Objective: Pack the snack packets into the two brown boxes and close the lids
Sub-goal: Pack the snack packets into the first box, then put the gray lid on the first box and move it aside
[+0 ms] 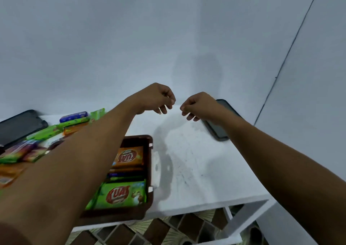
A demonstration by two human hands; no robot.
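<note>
Hands are hovering apart above the white table (206, 170); my left hand (155, 98) and right hand (198, 106) are both curling their fingers, pinching nothing visible. Under my left forearm the brown box (148, 151) is sitting open, holding an orange packet (129, 156) and a green packet (121, 195); loose packets (43, 132) are lying left of it.

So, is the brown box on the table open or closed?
Open. The brown box shows its inside: an orange packet and a green packet lie in it, and nothing covers them.

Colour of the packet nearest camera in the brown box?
The packet is green with a red logo; head view.
</note>
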